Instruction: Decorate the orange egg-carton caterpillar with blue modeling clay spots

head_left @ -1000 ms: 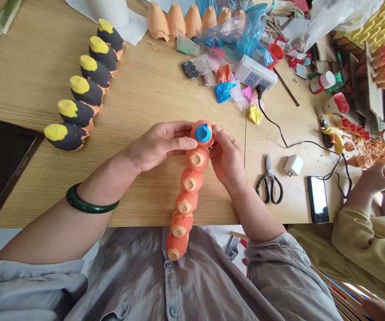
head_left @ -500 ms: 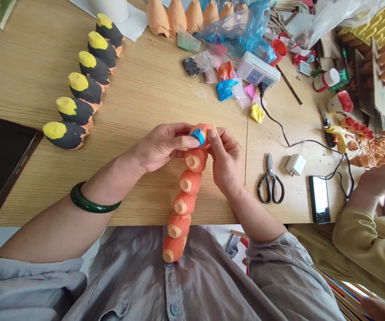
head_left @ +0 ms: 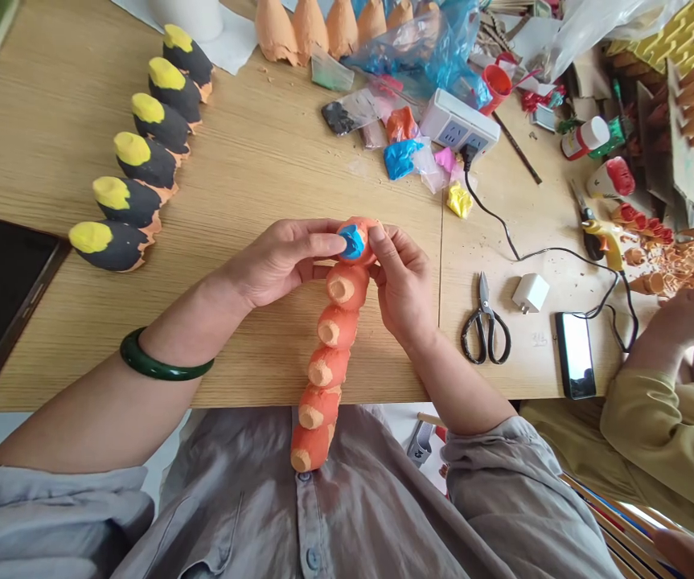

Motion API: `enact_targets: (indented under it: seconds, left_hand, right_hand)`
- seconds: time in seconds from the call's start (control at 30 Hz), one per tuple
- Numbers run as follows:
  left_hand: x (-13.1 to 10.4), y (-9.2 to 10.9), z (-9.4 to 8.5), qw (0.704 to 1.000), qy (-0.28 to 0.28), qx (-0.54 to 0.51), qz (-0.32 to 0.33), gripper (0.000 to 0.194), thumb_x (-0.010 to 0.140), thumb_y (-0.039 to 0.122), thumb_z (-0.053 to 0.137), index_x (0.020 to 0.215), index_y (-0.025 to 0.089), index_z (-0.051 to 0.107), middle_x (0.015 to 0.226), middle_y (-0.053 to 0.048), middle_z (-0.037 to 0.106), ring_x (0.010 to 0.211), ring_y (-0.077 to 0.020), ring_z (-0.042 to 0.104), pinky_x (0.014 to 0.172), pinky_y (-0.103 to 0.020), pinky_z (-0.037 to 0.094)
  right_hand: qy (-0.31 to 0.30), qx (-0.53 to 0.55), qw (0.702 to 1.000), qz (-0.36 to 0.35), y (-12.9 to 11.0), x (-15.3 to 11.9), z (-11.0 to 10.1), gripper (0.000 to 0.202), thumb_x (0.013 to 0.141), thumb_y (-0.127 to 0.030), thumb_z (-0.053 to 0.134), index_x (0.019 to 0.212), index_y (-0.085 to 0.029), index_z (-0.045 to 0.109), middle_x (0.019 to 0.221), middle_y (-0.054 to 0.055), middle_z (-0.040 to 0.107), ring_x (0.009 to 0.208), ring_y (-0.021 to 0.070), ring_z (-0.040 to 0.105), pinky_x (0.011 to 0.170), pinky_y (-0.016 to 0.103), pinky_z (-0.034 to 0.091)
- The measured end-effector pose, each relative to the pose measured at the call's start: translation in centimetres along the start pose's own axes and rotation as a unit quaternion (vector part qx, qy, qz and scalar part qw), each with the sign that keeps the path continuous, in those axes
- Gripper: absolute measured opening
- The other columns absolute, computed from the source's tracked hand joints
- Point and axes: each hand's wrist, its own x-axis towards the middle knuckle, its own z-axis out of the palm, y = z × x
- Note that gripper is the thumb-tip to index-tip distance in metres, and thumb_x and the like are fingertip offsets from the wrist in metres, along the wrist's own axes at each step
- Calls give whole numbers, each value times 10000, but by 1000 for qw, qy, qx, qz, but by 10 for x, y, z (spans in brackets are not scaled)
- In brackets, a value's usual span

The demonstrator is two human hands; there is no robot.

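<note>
A strip of several orange bumps (head_left: 328,367) with pale tips runs from the tabletop over its front edge toward my shirt. Its far end is held between both hands. My left hand (head_left: 289,259) grips that end from the left, its thumb against a piece of blue clay (head_left: 352,240) that lies on the farthest bump. From the right, my right hand (head_left: 404,273) pinches the same bump with thumb and fingers. The undersides of the fingers are partly hidden behind the strip.
Black-and-yellow cones (head_left: 147,159) stand in a row at left, near a tablet (head_left: 2,297). Scissors (head_left: 485,322), a white adapter (head_left: 531,293), a phone (head_left: 576,355) and a power strip (head_left: 460,127) lie right. Another person's hand (head_left: 681,322) is at far right.
The blue clay looks more spread over the bump's tip, and my left thumb has shifted slightly left off it. The whole view has moved a little.
</note>
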Motion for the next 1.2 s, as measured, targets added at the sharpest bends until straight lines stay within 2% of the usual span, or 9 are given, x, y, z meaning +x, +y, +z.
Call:
enact_targets:
  seconds: [0.1, 0.2, 0.37, 0.6, 0.87, 1.03, 1.2]
  left_hand:
    - [1, -3, 0, 1000, 18, -5, 1, 500, 724, 525, 1130, 1035, 197, 917, 968, -2, 848, 870, -129, 773, 820, -228, 650]
    - [0, -4, 3, 999, 29, -15, 14, 513, 704, 530, 1144, 1060, 225, 936, 954, 12, 860, 836, -118, 764, 774, -214, 643]
    - [-6, 0, 9, 998, 56, 8, 26, 413, 763, 487, 1118, 1031, 231, 936, 1064, -16, 892, 930, -167, 789, 806, -247, 661]
    - [-9, 1, 10, 996, 59, 66, 26, 364, 800, 540, 1047, 1005, 266, 923, 1112, -44, 889, 1044, -251, 829, 825, -297, 682]
    - [-8, 2, 9, 996, 66, 64, -5, 366, 788, 500, 1017, 1028, 250, 897, 1038, -51, 864, 1031, -281, 808, 817, -325, 654]
    - [-10, 8, 13, 999, 29, 22, 9, 362, 855, 571, 929, 995, 241, 880, 1024, -33, 855, 1077, -270, 797, 840, -322, 639]
    - [-9, 8, 14, 998, 45, -38, -20, 335, 833, 551, 970, 888, 241, 855, 888, 3, 820, 920, -203, 715, 811, -299, 603]
  right_hand:
    - [10, -24, 1000, 1, 0, -2, 1, 431, 951, -671, 903, 818, -301, 728, 816, 3, 691, 848, 216, 683, 732, 351, 606]
    - [25, -45, 999, -5, 0, -5, 2, 427, 937, -694, 906, 848, -313, 734, 854, 23, 718, 917, 246, 712, 739, 368, 640]
    - [39, -68, 996, -44, 3, -9, 2, 357, 972, -651, 887, 888, -330, 757, 935, 30, 750, 973, 258, 726, 847, 408, 669]
    - [52, -96, 993, -48, 1, -12, 4, 357, 990, -642, 871, 875, -330, 741, 944, 33, 768, 990, 260, 733, 880, 400, 671]
    - [39, -76, 995, -54, 1, -11, 3, 294, 992, -563, 896, 871, -326, 769, 921, 17, 769, 919, 232, 725, 841, 377, 661]
    - [40, -69, 997, -21, -2, -9, 2, 364, 932, -620, 948, 853, -325, 750, 921, 24, 784, 968, 258, 739, 849, 395, 684]
    - [8, -67, 996, -65, -5, -12, 5, 369, 958, -620, 921, 857, -304, 759, 885, 17, 751, 864, 211, 696, 804, 375, 650]
